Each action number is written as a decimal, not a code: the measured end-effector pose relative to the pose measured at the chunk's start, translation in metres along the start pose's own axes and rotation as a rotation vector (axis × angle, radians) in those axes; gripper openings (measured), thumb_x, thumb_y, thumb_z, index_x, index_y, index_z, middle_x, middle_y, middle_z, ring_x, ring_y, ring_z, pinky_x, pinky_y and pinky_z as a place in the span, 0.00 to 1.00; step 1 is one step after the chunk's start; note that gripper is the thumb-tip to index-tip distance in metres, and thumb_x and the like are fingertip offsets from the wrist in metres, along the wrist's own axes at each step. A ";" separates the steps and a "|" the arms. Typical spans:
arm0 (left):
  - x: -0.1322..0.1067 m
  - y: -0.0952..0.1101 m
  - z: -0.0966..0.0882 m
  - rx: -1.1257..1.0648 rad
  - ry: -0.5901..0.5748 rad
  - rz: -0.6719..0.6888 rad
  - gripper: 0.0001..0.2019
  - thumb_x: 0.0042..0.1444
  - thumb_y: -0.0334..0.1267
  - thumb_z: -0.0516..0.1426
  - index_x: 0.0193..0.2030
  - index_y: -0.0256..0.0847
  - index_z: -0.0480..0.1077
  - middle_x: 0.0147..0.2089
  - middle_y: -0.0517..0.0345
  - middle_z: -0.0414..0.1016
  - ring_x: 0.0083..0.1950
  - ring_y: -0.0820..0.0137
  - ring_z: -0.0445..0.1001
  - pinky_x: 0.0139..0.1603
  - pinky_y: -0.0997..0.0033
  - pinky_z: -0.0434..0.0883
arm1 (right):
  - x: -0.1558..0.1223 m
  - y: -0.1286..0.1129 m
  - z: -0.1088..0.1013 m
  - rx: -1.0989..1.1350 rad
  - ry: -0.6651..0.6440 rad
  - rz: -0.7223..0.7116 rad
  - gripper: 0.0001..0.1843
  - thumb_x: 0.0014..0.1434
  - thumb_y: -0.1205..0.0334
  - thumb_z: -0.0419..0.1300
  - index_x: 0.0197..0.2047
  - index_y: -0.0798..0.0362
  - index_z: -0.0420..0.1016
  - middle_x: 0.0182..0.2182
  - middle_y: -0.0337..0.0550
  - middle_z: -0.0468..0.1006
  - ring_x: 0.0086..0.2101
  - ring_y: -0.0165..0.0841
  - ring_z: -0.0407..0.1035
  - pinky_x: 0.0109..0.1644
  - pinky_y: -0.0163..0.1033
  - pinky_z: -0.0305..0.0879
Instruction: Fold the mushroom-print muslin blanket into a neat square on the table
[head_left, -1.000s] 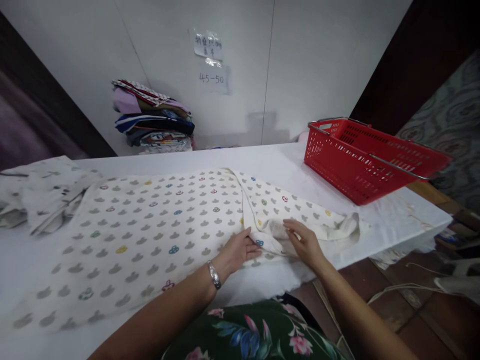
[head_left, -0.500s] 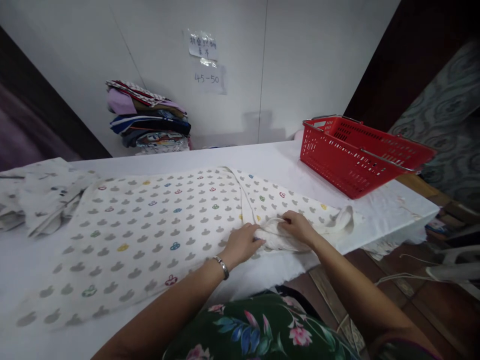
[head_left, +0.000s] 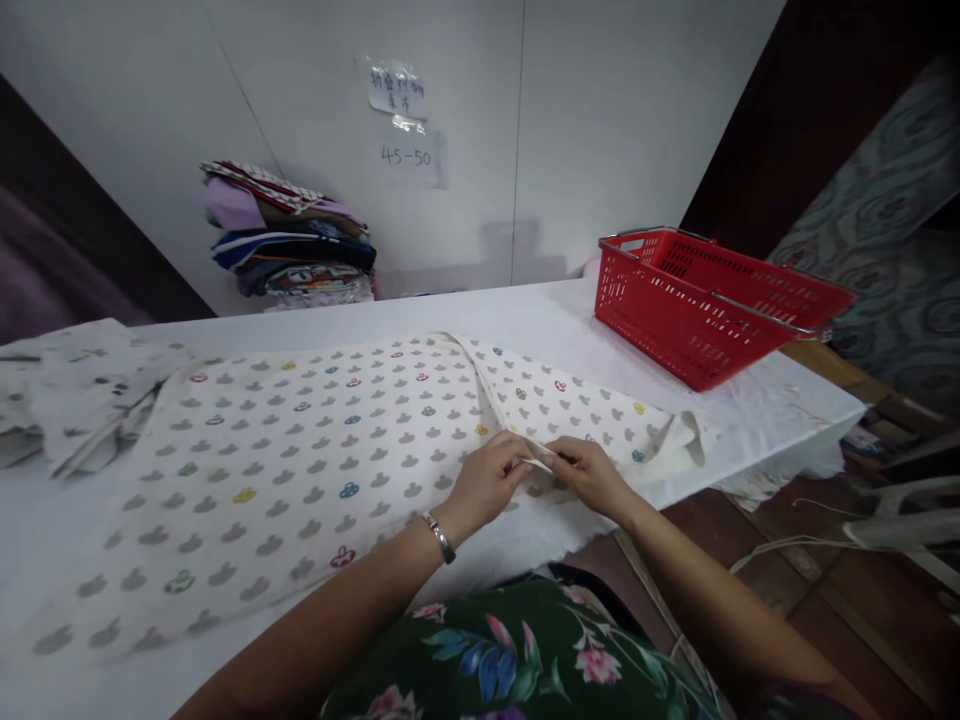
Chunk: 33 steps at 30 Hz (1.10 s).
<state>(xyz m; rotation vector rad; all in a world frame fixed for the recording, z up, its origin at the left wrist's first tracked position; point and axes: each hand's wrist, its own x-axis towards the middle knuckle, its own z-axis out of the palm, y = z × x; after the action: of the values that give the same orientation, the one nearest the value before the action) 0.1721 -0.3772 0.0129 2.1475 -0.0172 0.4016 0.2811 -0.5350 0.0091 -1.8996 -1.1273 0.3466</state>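
A cream cloth (head_left: 315,450) printed with small grey and coloured shapes lies spread over the white table (head_left: 540,320). Its right part is folded over near the table's front edge. My left hand (head_left: 487,480), with a silver bracelet at the wrist, pinches the folded edge of the cloth. Just to its right, my right hand (head_left: 592,472) pinches the same edge. Both hands are closed on the fabric, a few centimetres apart.
A red plastic basket (head_left: 705,305) stands at the table's far right. A stack of folded clothes (head_left: 289,240) rests against the back wall. More pale cloth (head_left: 75,390) lies bunched at the left. Paper notes (head_left: 401,120) hang on the wall. Cables trail on the floor at right.
Both hands went from lying on the bunched fold to pinching its edge and drawing it flat. The crumpled part of the cloth now lies smoother.
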 end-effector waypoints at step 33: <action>0.067 0.032 -0.001 0.053 0.066 0.128 0.09 0.51 0.29 0.52 0.38 0.42 0.68 0.37 0.60 0.68 0.35 0.74 0.66 0.37 0.74 0.63 | 0.010 -0.014 -0.037 -0.383 0.184 -0.239 0.15 0.60 0.64 0.49 0.51 0.49 0.65 0.40 0.44 0.73 0.39 0.34 0.68 0.41 0.38 0.65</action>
<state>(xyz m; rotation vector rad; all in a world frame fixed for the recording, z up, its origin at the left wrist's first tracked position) 0.2298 -0.3856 0.0591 2.1914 -0.1082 0.5523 0.3015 -0.5439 0.0436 -2.0417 -1.3465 -0.1879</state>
